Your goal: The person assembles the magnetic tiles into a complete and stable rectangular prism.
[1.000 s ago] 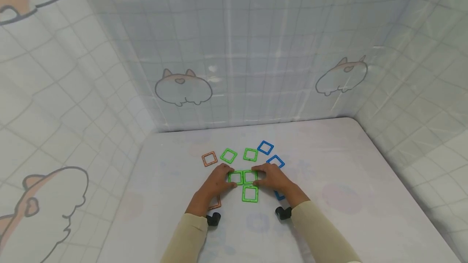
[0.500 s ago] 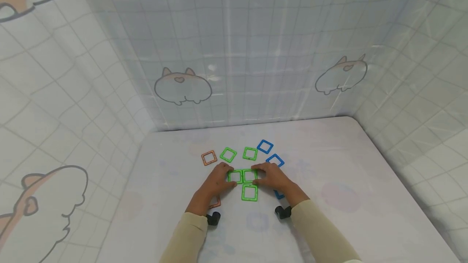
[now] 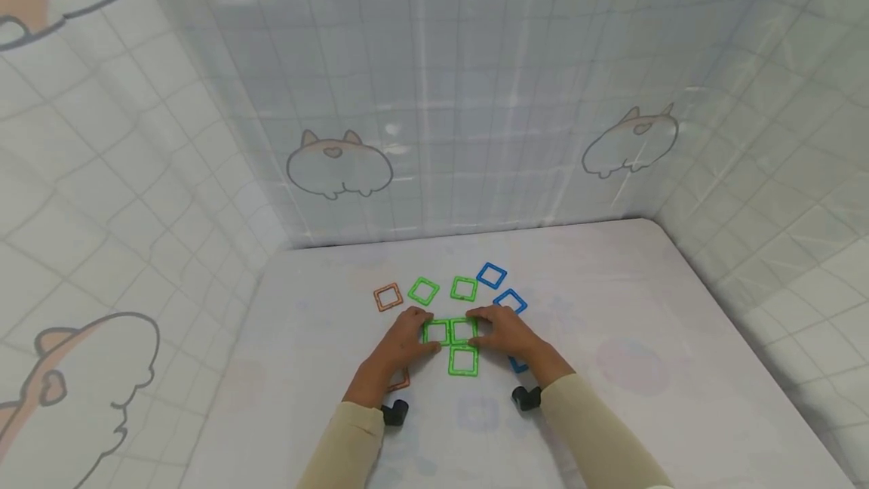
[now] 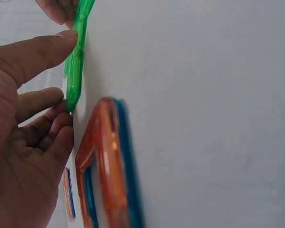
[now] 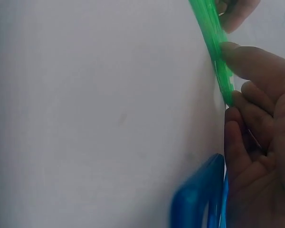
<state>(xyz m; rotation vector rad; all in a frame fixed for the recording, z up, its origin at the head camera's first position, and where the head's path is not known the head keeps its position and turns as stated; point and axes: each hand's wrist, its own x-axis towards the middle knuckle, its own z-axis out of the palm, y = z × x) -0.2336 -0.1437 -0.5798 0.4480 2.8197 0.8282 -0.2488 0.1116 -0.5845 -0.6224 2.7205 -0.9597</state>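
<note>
The left hand [image 3: 402, 339] pinched a green square [image 3: 438, 321] between thumb and fingers, and the right hand [image 3: 511, 332] gripped a second square [image 3: 462, 320] likewise — the pair edge to edge between them. A third square [image 3: 464, 373] lay nearer the wrists; beyond the hands lay two other green squares [image 3: 464, 298], an orange square [image 3: 385, 288] leftward, two blue squares [image 3: 498, 269] rightward.

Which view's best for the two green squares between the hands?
Head view: both green squares show from above, side by side, openings visible. The left wrist and right wrist views only catch green edge-on, cut off at the top, so the squares can't be told apart there.
</note>
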